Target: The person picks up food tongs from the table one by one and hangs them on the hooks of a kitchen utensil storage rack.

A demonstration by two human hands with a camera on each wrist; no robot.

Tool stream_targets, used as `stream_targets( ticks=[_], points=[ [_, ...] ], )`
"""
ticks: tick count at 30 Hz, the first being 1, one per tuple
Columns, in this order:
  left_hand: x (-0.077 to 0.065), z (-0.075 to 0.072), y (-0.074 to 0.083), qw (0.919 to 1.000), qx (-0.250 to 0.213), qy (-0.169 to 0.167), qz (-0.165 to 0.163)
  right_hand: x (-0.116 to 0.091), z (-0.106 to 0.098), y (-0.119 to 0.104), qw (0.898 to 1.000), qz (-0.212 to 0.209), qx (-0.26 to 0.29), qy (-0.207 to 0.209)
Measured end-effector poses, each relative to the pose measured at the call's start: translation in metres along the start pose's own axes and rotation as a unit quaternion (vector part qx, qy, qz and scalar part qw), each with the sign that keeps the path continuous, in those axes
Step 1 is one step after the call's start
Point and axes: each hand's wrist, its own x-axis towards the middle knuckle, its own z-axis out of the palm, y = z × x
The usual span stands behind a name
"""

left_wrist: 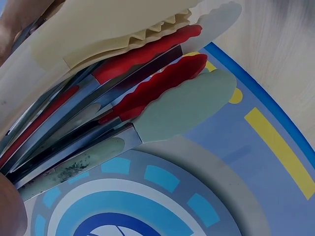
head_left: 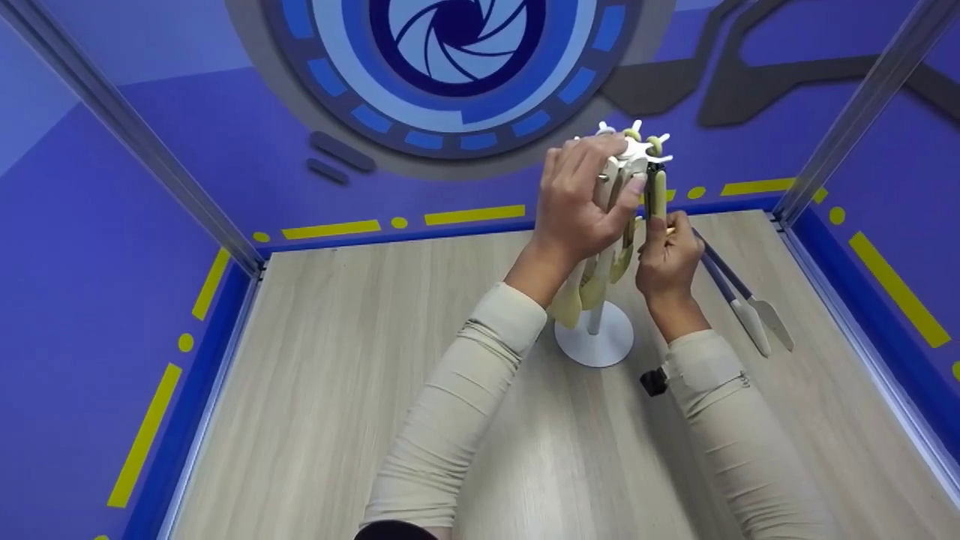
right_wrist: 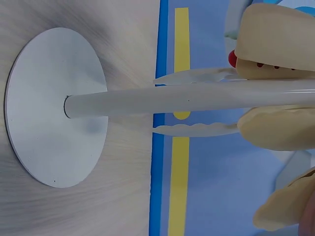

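Observation:
A white stand point(right_wrist: 147, 101) with a round base point(head_left: 594, 346) rises upright, with a hooked crown point(head_left: 637, 154) at its top. Several tongs hang around its pole; the left wrist view shows red tips point(left_wrist: 162, 81), pale green tips point(left_wrist: 189, 105) and cream tips point(left_wrist: 123, 29). My left hand point(head_left: 577, 199) grips the crown from the left, fingers over the top and thumb across the front. On the right side, my right hand point(head_left: 670, 259) holds hanging cream tongs point(head_left: 660, 196) low down. Its fingertips are partly hidden. In the right wrist view, cream tips point(right_wrist: 283, 206) show beside that hand.
Another pair of tongs point(head_left: 742, 292), with dark blue arms and grey tips, lies on the wooden table point(head_left: 337, 375) right of the stand. Blue printed panels point(head_left: 172, 150) wall in the back and both sides. A small black object point(head_left: 653, 382) sits at my right cuff.

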Motion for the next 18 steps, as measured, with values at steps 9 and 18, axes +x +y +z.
stream_targets(
  ticks=[9, 18],
  points=[
    [0.000, -0.001, -0.001, 0.9999, -0.004, 0.014, -0.002, 0.000, -0.003, -0.027, 1.000, -0.014, -0.012, 0.008],
    [-0.001, 0.000, 0.001, 0.9998, -0.004, 0.016, -0.008, -0.006, 0.002, -0.005, 1.000, -0.009, -0.029, -0.001]
  ],
)
